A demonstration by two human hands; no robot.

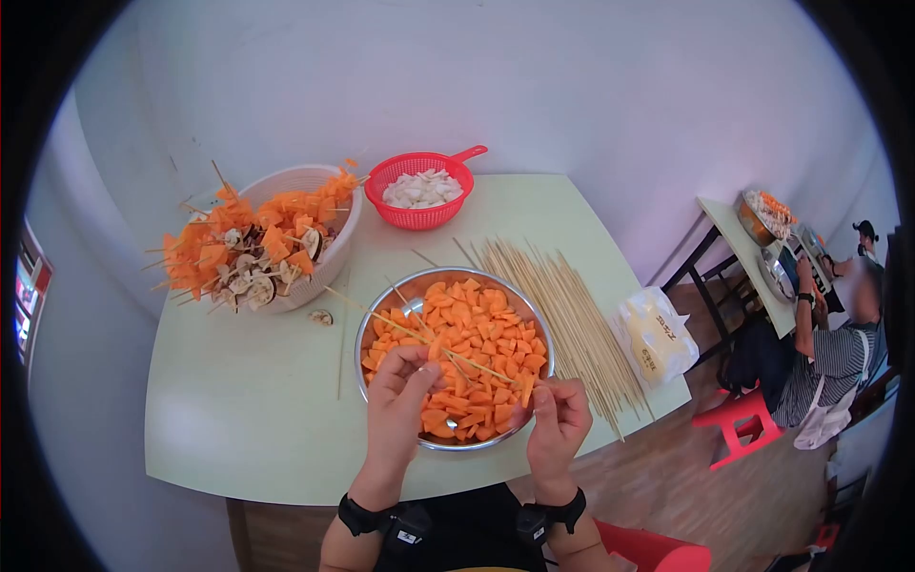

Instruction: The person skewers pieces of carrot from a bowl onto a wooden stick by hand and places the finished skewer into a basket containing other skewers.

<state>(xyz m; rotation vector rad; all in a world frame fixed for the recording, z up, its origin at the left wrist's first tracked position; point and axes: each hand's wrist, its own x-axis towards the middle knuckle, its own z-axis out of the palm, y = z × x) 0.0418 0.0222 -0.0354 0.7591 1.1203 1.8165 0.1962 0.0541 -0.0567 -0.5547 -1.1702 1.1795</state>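
Note:
A steel bowl (359, 360) full of cut carrot pieces (477, 329) stands at the near middle of the table. Over it, my left hand (402, 383) is closed on a bamboo skewer (376, 313), with an orange carrot piece at its fingertips. The skewer slants down to the right across the bowl. My right hand (560, 418) pinches a carrot piece (526, 385) by the bowl's right rim, right at the skewer's end. More sticks lean in the bowl. Beside the bowl lies a spread bundle of bamboo skewers (572, 324).
A white basket (348, 234) at the back left holds loaded skewers that stick out over its rim. Behind the bowl sits a red strainer (419, 217) of white pieces. A tissue pack (658, 334) lies at the right edge. Another person (829, 353) sits at a far table.

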